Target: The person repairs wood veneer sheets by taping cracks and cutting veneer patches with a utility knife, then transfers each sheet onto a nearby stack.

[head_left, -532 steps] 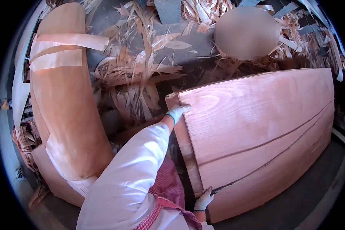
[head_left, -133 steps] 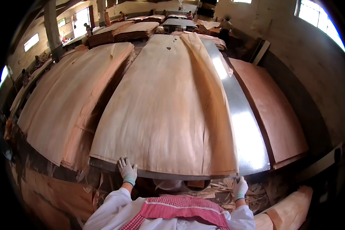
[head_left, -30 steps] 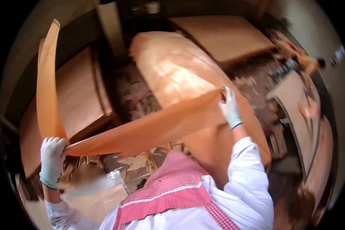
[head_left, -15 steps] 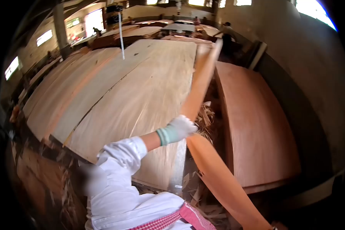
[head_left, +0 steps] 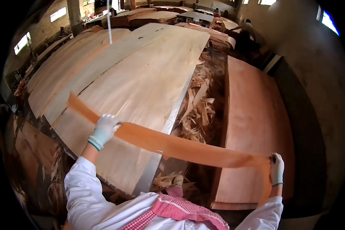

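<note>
My white-gloved left hand (head_left: pixel 106 127) grips a long, orange-brown veneer strip (head_left: pixel 161 142), held up across the broad, pale wooden sheet (head_left: pixel 149 84), not set down; beyond curled tan shavings (head_left: pixel 199 111), my white-gloved right hand (head_left: pixel 276 168) clamps it before the flat, reddish wood stack (head_left: pixel 253 115).

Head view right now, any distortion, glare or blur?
Head view: fisheye curvature bows the reddish sheet stack, corners black; head view: upper-right window washed out, blue-fringed; head view: a smeared patch on the right wall, and the held strip looks slightly soft.
</note>
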Available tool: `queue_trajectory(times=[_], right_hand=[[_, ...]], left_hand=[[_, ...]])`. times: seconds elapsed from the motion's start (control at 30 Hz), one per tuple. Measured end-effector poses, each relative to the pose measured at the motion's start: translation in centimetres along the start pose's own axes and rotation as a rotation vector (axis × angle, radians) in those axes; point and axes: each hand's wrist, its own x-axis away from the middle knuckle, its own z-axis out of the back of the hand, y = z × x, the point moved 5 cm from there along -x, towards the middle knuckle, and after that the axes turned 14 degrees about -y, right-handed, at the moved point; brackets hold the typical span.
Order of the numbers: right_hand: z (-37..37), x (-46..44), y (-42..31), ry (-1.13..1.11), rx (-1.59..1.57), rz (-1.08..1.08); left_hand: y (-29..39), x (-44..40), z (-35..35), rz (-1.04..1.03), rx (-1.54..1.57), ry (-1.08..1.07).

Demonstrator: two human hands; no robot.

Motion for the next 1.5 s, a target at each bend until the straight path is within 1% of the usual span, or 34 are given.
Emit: queue_trajectory(times=[0.07, 0.1, 0.17, 0.2, 0.23, 0.33, 0.4, 0.5, 0.53, 0.6, 0.63, 0.73, 0.83, 0.9, 0.93, 1.0, 1.03, 1.13, 1.23, 1.27, 1.3, 1.33, 1.37, 1.4, 1.43, 1.47, 1.5], right_hand=[[0.5, -6.2, 0.1, -0.024, 0.071, 0.002], [0.5, -9.2, 1.1, -0.033, 0.037, 0.009], [0.6, -14.8, 3.7, -0.063, -0.030, 0.010], [0.8, -16.5, 4.0, -0.070, 0.006, 0.008], [0.5, -18.5, 4.1, -0.074, 0.034, 0.007], [-0.8, -24.2, 5.8, -0.131, 0.053, -0.020], [-2.0, -28.6, 7.9, -0.196, 0.037, 0.002], [-3.5, -36.0, 10.3, -0.302, 0.099, 0.001], [-3.9, -38.8, 10.9, -0.301, 0.103, 0.039], [-4.6, -45.9, 11.6, -0.292, 0.110, 0.126], [-5.4, -49.4, 12.1, -0.308, -0.023, 0.118], [-7.9, -61.0, 11.0, -0.336, 0.076, 0.236], [-10.0, -71.9, 5.5, -0.349, 0.190, 0.421], [-12.5, -79.2, 1.7, -0.341, 0.227, 0.494], [-13.9, -82.6, -0.1, -0.325, 0.205, 0.579], [-16.0, -88.4, -5.4, -0.294, 0.195, 0.650], [-17.1, -91.3, -8.1, -0.288, 0.136, 0.698], [-20.7, -99.0, -16.9, -0.205, 0.114, 0.742], [-25.6, -105.9, -26.2, -0.184, 0.124, 0.835], [-27.5, -107.9, -29.4, -0.213, 0.119, 0.859], [-29.2, -109.7, -32.6, -0.190, 0.090, 0.919], [-30.9, -111.6, -35.8, -0.196, 0.135, 0.945], [-32.4, -113.3, -39.1, -0.160, 0.088, 1.013], [-33.5, -114.7, -42.6, -0.159, 0.025, 1.029], [-33.6, -115.5, -46.1, -0.129, -0.012, 1.088], [-33.7, -116.2, -49.3, 0.009, -0.105, 1.186], [-33.3, -116.0, -51.9, 0.035, -0.234, 1.243]], left_hand=[[0.3, -2.9, -0.8, 0.026, 0.060, -0.088], [1.2, -4.7, -0.5, 0.043, 0.072, -0.187], [1.6, -8.2, -1.5, 0.008, 0.127, -0.272], [1.9, -9.6, -2.0, -0.018, 0.146, -0.317], [2.3, -10.8, -2.4, 0.018, 0.122, -0.383], [4.4, -14.6, -2.3, -0.025, 0.056, -0.441], [5.4, -16.9, -3.6, -0.033, 0.099, -0.530], [6.6, -21.5, -5.6, -0.012, 0.155, -0.621], [7.2, -22.9, -6.0, 0.001, 0.172, -0.650], [7.9, -26.8, -5.9, 0.134, 0.212, -0.674], [8.1, -28.8, -5.7, 0.203, 0.227, -0.676], [6.6, -33.7, -5.9, 0.321, 0.175, -0.658], [5.0, -38.0, -3.5, 0.411, 0.156, -0.486], [2.4, -40.1, -2.7, 0.494, 0.182, -0.387], [0.9, -40.7, -2.5, 0.532, 0.194, -0.341], [-2.7, -41.9, -2.8, 0.588, 0.263, -0.265], [-4.5, -42.2, -3.2, 0.612, 0.297, -0.229], [-10.1, -43.6, -5.1, 0.684, 0.195, -0.133], [-17.5, -44.6, -9.5, 0.823, 0.155, -0.247], [-20.1, -44.8, -11.1, 0.998, 0.194, -0.266], [-22.3, -44.6, -12.6, 1.177, 0.237, -0.296], [-24.3, -43.7, -13.8, 1.261, 0.227, -0.311], [-26.2, -42.7, -15.0, 1.345, 0.219, -0.328], [-28.8, -41.7, -15.8, 1.332, 0.156, -0.310], [-30.9, -41.1, -16.2, 1.315, 0.094, -0.296], [-32.4, -40.5, -15.7, 1.293, 0.064, -0.219], [-33.8, -39.9, -15.0, 1.265, 0.031, -0.146]])
